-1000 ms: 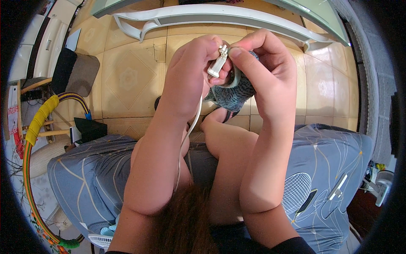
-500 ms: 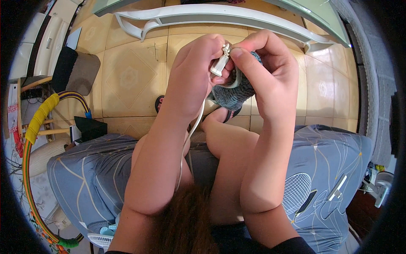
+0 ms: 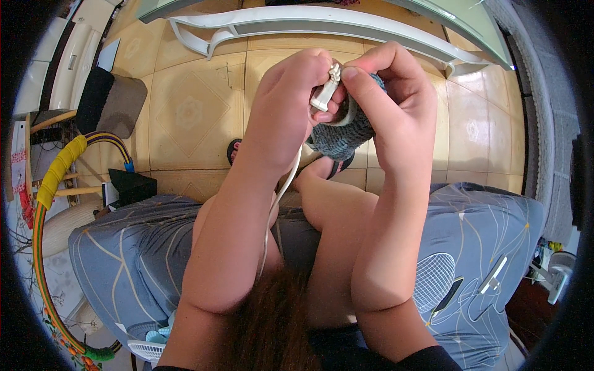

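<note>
Both my hands are raised together at the upper middle. A small white figurine on a squared base point(image 3: 326, 94) is pinched in my left hand point(image 3: 284, 93), its base end toward me. My right hand point(image 3: 399, 93) is closed, thumb and forefinger meeting at the figurine's narrow top. Under the right hand's fingers hangs a blue-grey knitted piece point(image 3: 340, 139) with a pale rim; whether the fingers grip it is partly hidden. A thin white cord point(image 3: 286, 185) runs down from beside my left wrist toward my lap.
I sit on a grey patterned cover point(image 3: 139, 241). To the right lie a white mesh racket-like thing point(image 3: 435, 278), a phone point(image 3: 449, 294) and a white plug strip point(image 3: 493, 276) with cable. A yellow-wrapped hoop point(image 3: 62, 167) stands left. A white-framed table point(image 3: 328, 25) is ahead.
The figurine has shifted slightly right and turned a little between my fingers. My right thumb has moved slightly right, off its tip. My arms stay nearly in place.
</note>
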The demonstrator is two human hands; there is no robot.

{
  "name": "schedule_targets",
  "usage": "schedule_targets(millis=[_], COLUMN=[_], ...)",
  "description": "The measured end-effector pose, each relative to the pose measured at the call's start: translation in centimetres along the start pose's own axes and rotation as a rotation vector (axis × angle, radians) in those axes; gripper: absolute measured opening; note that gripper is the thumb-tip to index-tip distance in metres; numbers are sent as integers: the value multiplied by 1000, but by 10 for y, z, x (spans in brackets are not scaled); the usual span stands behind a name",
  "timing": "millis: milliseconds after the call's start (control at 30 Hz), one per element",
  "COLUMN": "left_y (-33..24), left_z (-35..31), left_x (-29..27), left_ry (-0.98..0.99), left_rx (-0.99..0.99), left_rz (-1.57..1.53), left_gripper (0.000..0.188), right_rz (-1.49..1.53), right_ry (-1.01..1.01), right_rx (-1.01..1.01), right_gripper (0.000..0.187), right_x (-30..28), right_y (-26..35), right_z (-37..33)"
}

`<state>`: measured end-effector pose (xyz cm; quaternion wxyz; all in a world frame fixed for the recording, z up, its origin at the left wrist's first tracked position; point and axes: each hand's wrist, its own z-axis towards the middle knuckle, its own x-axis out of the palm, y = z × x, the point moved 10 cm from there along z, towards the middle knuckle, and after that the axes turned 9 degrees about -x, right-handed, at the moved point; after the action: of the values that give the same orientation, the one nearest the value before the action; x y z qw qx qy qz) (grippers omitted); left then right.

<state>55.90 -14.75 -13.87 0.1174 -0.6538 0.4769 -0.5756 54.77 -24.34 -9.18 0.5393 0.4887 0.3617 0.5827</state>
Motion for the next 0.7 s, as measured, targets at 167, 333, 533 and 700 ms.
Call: schedule_targets(millis=[167,333,533,700], left_y=[-1,-1,-2,-1], left_z=[-2,0,-2,-2], left_x=[1,0,1,0], left_ry=[-5,-24,-11,-33], left_rx=[1,5,-3,-13], left_rz=[-1,36,17,-5], left_gripper=[26,23,21,21], right_rz=[7,8,11,-8], right_ry=[13,33,7,44], right_rx=[10,13,41,23], right_gripper=[5,5,5,5], right_x=[2,3,2,5], right_y=[1,1,-3,-1], right_z=[-1,-1,-1,-2])
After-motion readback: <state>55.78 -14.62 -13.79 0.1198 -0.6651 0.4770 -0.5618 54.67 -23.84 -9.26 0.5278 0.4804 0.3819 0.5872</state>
